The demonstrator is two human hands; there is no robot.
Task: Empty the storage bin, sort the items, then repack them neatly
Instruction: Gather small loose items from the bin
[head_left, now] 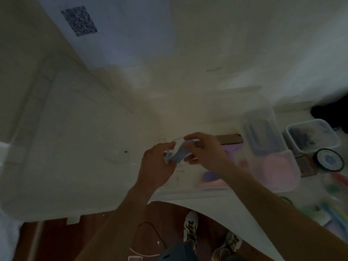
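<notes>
Pinching a small clear container (177, 153) between your left hand (157, 162) and right hand (205, 149), both grips closed on it above the tabletop (75, 147), you risked spilling its bluish contents if it tilted.

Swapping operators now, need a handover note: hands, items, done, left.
Left hand and right hand both grip a small clear container with something bluish inside, above the white table.
Clear storage bin lies to the right, pink items still inside; smaller clear tub and round black-rimmed tin beside it.
Done: several items are out.
Left: finish emptying, sort, repack.
</notes>
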